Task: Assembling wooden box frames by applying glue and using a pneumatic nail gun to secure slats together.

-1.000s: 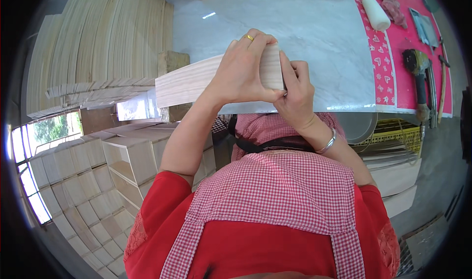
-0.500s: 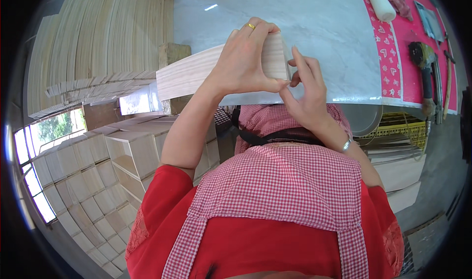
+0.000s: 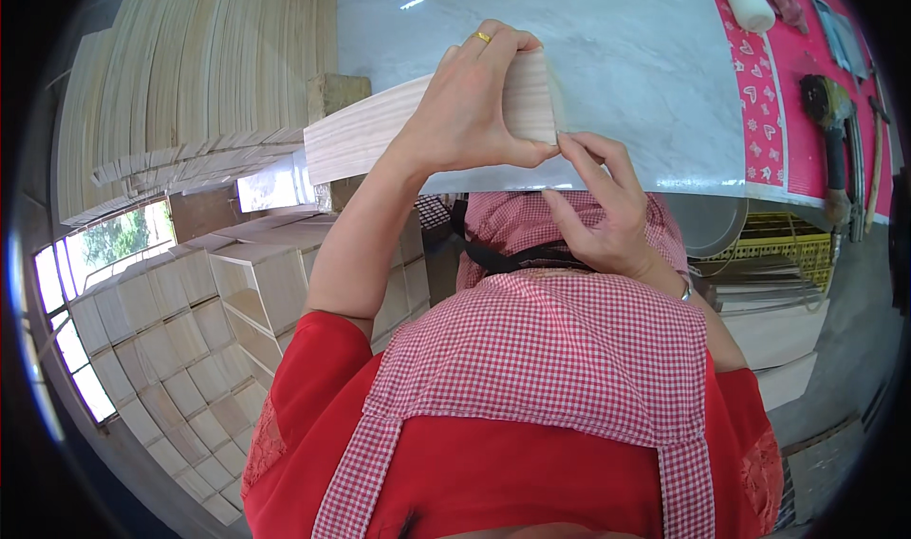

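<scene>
A pale wooden board (image 3: 365,129) with straight grain lies across the near part of the table, its left end by a small wooden block (image 3: 339,97). My left hand (image 3: 465,102) grips the board near its right end, thumb on the near edge and fingers over the far edge. At the board's near right corner, my right hand (image 3: 612,207) touches the end with its fingertips. Its thumb is apart from the fingers, and it grips nothing that I can see. Whether the board is one piece or several stacked cannot be made out.
A tall stack of thin boards (image 3: 199,65) stands at the left. Below it are many wooden boxes (image 3: 242,283). On the pink cloth (image 3: 788,60) at the right lie a white bottle (image 3: 745,0) and a dark-handled tool (image 3: 835,150). A yellow crate (image 3: 783,240) sits below the table.
My right hand has moved slightly down, its fingers now at the board's near corner and its thumb lower. My left hand keeps its hold. The view has shifted a little.
</scene>
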The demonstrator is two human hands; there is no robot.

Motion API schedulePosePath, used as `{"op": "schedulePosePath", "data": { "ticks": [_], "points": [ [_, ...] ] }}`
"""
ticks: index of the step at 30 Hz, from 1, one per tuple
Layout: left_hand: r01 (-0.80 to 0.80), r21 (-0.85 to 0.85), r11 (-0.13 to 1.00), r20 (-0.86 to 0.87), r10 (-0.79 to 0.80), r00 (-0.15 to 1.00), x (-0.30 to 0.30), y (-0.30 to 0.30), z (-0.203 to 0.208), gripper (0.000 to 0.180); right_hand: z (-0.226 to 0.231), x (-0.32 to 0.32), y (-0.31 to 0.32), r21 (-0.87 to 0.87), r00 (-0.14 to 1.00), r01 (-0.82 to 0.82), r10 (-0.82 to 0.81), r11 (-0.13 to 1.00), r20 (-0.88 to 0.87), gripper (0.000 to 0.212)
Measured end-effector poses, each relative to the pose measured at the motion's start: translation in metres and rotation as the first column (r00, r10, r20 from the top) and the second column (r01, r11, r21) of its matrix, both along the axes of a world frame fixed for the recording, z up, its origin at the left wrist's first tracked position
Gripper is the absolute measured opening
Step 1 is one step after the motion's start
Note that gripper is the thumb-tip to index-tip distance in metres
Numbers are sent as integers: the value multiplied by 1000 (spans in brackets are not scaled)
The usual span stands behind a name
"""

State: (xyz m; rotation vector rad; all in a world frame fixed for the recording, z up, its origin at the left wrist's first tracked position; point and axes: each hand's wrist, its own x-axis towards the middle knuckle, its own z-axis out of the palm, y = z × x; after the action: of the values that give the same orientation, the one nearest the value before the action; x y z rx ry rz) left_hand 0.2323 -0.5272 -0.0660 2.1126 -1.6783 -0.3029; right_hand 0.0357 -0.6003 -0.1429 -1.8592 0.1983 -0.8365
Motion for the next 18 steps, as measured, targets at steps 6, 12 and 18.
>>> {"op": "schedulePosePath", "data": {
  "ticks": [6, 12, 18],
  "points": [
    [4, -16, 1000, -12, -4, 1000, 1, 1, -3, 83, -2, 0, -2, -1, 999, -48, 48, 999, 5, 55],
    [6, -24, 1000, 2, -6, 1000, 0, 2, -2, 83, -3, 1, -1, 116, 996, -92, 90, 989, 22, 55],
    [-19, -16, 1000, 8, 19, 1000, -3, -2, -2, 83, 4, 2, -16, 133, 995, -103, 102, 986, 13, 48]
  ]
}}
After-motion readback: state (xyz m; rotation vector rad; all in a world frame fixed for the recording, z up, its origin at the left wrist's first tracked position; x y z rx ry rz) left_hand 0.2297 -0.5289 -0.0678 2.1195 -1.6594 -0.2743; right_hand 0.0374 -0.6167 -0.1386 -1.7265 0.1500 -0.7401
